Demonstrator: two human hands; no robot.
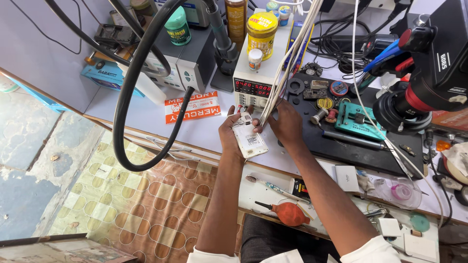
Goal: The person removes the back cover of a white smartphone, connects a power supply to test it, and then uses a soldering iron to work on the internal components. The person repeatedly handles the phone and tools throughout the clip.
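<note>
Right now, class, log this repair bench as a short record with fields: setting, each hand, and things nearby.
Setting: cluttered electronics bench
Left hand: grip on a white phone with its back cover off
Right hand: at the phone's top end, by a bundle of white leads
Behind: power supply with red digits
Right: black mat, teal fixture
Front: orange blower bulb

White phone body (249,139) with pale label patch, gripped in left hand (229,134). White bundle of wires (287,58) crossing right hand (286,124). Black rubber work mat (341,151), teal metal clamp jig (360,120) on it. Pale lilac tabletop (146,109). Orange card with white lettering (191,107). Yellow-lidded jar (262,31). Orange-red rubber blower bulb (288,213). Floor (146,195): cream-and-brown curved tile pattern. Thick black hose (127,83) looping.
</note>
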